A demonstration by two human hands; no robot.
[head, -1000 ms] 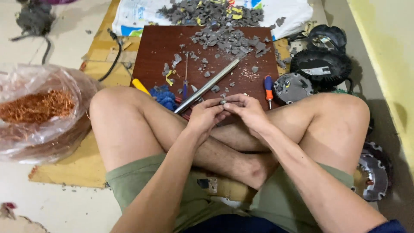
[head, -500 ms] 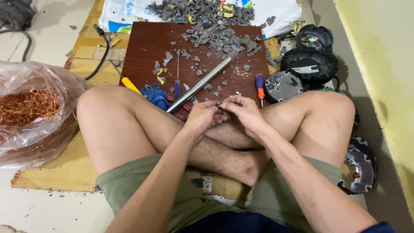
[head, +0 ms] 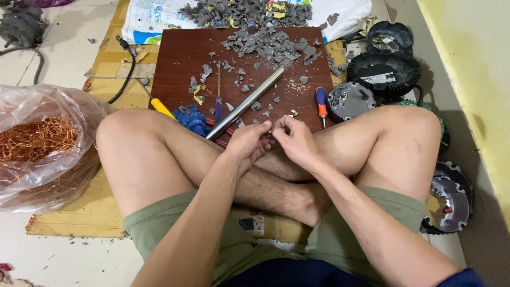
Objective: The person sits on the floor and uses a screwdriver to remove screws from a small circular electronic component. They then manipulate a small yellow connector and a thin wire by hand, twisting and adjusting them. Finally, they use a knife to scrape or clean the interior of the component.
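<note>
We sit cross-legged on the floor with both hands meeting above our crossed shins. Our left hand [head: 248, 144] and right hand [head: 293, 139] pinch 1 small metal piece [head: 271, 129] between them; the fingers of both are drawn together and clamped on it, though the piece is too small to tell what it is. It sits at the near edge of the dark red board [head: 180, 58].

On the board lie a long steel rod [head: 245, 102] set diagonally, a thin blue-handled screwdriver [head: 218, 87], an orange-and-blue screwdriver [head: 321, 102] near our right knee, and scattered grey plastic fragments [head: 271, 43]. A yellow-handled tool [head: 161, 107] and a blue scrap bundle [head: 191, 119] rest just beside our left knee.

To our left a clear plastic bag [head: 58, 175] holds tangled copper wire [head: 33, 140]. To our right lie black round fan housings [head: 383, 72].
</note>
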